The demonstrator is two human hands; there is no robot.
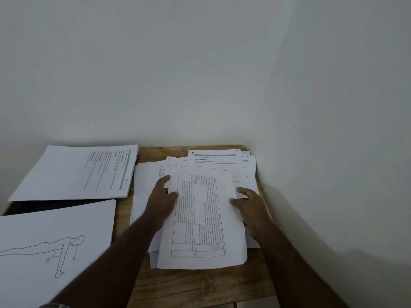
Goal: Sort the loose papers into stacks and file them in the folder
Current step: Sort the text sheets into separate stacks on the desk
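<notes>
Sorting looks maybe a third done, going by what's laid out. Starting at the left: a sheet with a line drawing of a figure doing a push-up point(53, 247) lies at the near left, and behind it there's a text stack point(82, 172) with its print running sideways. Those two look like the finished piles so far, though I can't tell how many pages are in either. Between them a dark strip point(44, 206) shows through, which could be the folder, but honestly it's too dark to say. Nothing looks filed yet.

Moving right, the left hand point(161, 201) has its thumb curled over the left edge of a table sheet point(200, 221), fingers tucked underneath as far as I can see. The right hand point(251, 207) does the same on the opposite edge, thumb on top, pinching it. So both hands hold that one page, lifted a bit over the messy pile point(224, 162) that fans out toward the back right corner. That pile is the big chunk still left: several overlapping pages, all unsorted. My guess is this sheet needs a pile picked for it next.

The surface point(200, 285) is a small wooden one with visible grain, pushed right into a corner. Plain pale walls point(200, 74) on both sides, nothing hung on them, dim flat light.
</notes>
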